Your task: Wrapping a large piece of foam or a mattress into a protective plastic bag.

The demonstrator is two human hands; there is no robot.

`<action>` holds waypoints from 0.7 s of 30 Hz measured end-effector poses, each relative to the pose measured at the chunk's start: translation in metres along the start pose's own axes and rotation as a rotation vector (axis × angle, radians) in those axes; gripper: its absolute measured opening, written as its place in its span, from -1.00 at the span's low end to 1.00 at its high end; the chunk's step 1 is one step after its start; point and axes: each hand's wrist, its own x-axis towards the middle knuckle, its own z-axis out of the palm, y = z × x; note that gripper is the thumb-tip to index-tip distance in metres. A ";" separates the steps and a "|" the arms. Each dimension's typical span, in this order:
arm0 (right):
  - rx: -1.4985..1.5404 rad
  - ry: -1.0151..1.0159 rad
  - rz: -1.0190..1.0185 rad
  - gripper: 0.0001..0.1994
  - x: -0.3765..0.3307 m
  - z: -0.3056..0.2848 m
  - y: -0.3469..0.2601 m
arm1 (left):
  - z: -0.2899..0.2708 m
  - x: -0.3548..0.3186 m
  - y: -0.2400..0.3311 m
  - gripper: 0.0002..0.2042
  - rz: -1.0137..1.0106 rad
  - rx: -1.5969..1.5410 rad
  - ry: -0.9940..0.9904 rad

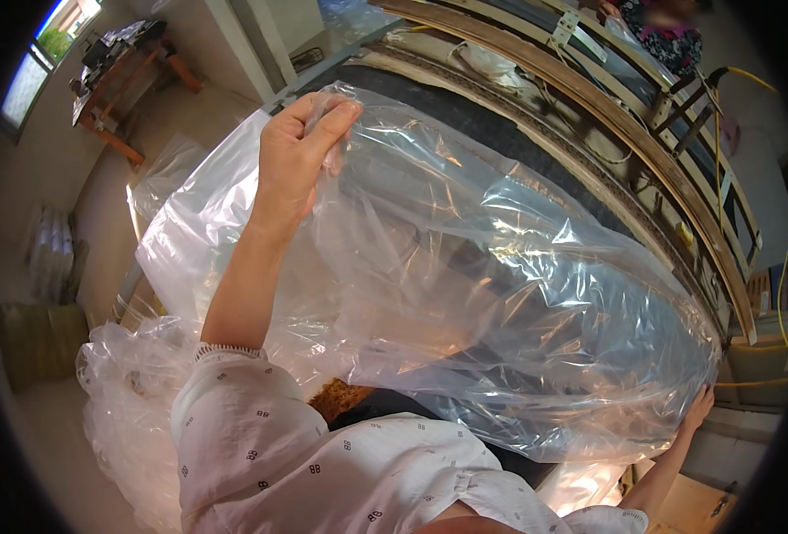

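Note:
A large sheet of clear plastic film (501, 294) stretches across the middle of the view, wrinkled and shiny. My left hand (303, 147) is raised at its upper left corner, thumb and fingers closed on a bunched edge. Low on the right, my right hand (699, 411) is at the opposite end of the film, its fingers curled at the edge and partly hidden. Between the hands the film hangs loosely, with dark surfaces showing through it. More whitish film (202, 222) lies beyond my left forearm.
A long machine frame with wooden rails (589, 116) curves along the far side. A yellow cable (781, 311) hangs at the right. Crumpled plastic (136, 409) is heaped at the left. A table (131, 84) stands far left, and another person (665, 36) is behind the machine.

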 end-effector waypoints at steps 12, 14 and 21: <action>-0.025 0.017 -0.269 -0.54 -0.040 -0.031 -0.094 | -0.157 0.151 -0.067 -0.65 0.013 0.845 0.195; -0.018 -0.068 -0.283 -0.49 -0.061 -0.030 -0.141 | -0.269 0.215 -0.061 -0.57 0.159 1.485 0.141; 0.118 0.023 -0.219 -0.46 -0.090 -0.060 -0.134 | -0.022 0.202 -0.120 -0.61 0.909 1.870 -0.184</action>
